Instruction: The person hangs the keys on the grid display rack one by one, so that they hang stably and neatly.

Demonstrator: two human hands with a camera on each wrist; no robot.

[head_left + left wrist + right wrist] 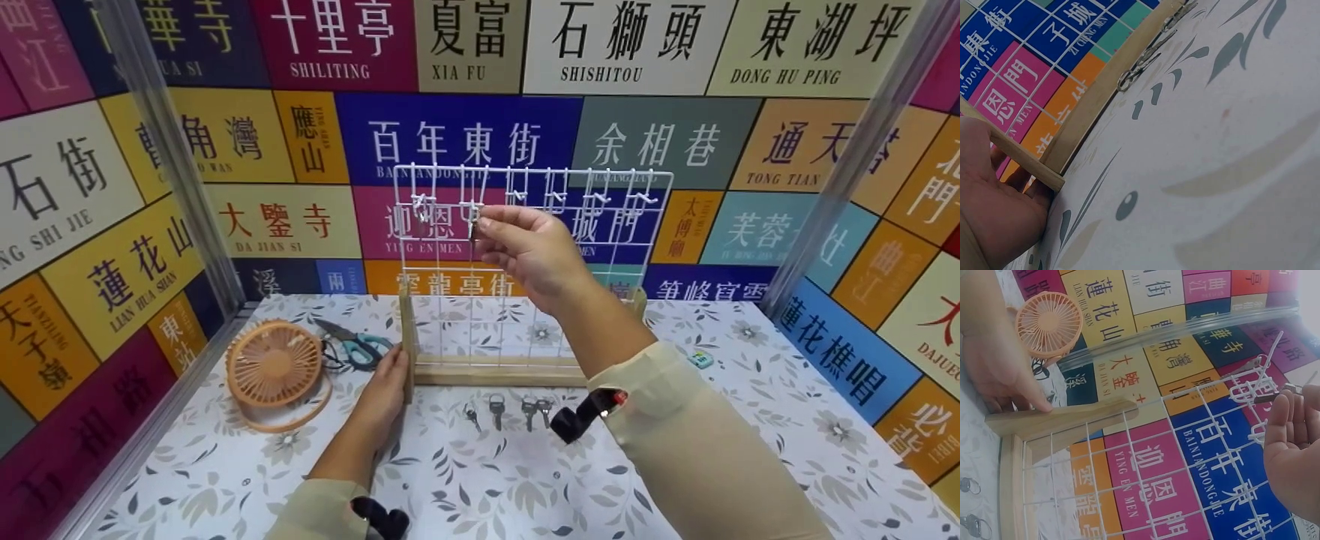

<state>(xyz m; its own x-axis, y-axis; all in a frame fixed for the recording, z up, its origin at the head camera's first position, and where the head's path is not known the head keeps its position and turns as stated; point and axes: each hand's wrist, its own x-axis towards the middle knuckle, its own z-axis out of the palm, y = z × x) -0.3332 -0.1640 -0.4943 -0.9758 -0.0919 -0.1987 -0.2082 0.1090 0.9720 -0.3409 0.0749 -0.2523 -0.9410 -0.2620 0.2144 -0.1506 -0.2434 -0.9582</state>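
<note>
The grip of the right hand (532, 251) pinches a key (472, 225) right by a white hook (471, 204) high on the wire rack (480, 375); I can't tell whether it's seated, and letting go too soon could drop it to the desk (487, 480). The left hand (386, 386) has its grip round the wooden post (406, 322); should that slacken, a push up top might tip the rack.

Small metal piece (472, 225) near the top of the wire rack (662, 210) was partly hidden by the right hand (529, 251). Left hand (999, 194) got partly covered by the rack's side post (1023, 156); tiny green object (700, 359) right of the rack was too small to identify.
</note>
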